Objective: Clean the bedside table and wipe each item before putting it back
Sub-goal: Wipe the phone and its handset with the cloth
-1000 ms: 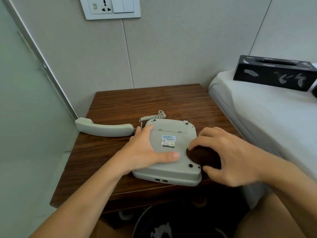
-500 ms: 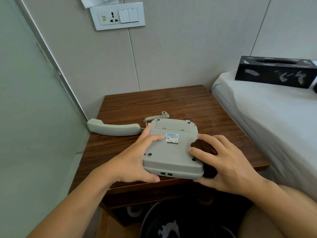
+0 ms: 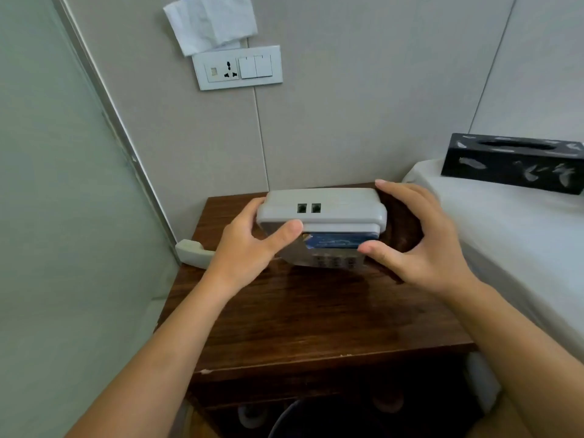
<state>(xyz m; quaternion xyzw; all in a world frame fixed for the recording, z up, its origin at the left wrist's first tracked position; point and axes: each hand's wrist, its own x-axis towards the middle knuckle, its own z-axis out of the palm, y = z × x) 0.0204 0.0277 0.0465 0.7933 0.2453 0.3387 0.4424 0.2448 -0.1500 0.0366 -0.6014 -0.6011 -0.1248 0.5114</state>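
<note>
The grey phone base (image 3: 322, 210) is lifted and tipped on edge above the wooden bedside table (image 3: 316, 317). Its rear side with two jacks faces me and its keypad face points down toward me. My left hand (image 3: 249, 248) grips its left end, thumb on the front face. My right hand (image 3: 423, 245) holds a dark brown cloth (image 3: 401, 222) against the right end, fingers over the top and thumb below. The grey handset (image 3: 194, 254) lies at the table's left edge, partly hidden by my left wrist.
A black tissue box (image 3: 512, 162) stands on the white bed (image 3: 505, 235) at the right. A socket and switch plate (image 3: 237, 67) is on the wall, with white tissue (image 3: 211, 23) above it. A dark bin (image 3: 300, 418) sits under the table. A glass panel is at the left.
The phone base, lying upside down on the table before, has been lifted and turned on edge by both hands. My view has shifted back and up.
</note>
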